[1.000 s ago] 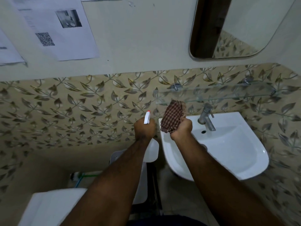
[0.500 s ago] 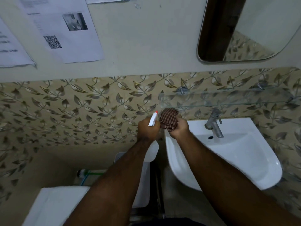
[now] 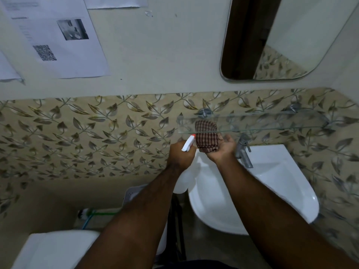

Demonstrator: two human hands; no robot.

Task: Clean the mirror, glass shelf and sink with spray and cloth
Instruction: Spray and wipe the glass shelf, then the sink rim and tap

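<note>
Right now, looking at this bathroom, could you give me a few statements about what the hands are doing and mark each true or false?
1. The left hand holds a spray bottle with a red-tipped nozzle. True.
2. The checked cloth lies in the sink. False: it rests on the right hand, just under the left end of the glass shelf.
3. The nozzle points toward the cloth. True.
4. Water is running from the tap. False: no stream shows.
5. The mirror hangs on the wall below the shelf. False: it hangs above it.
</note>
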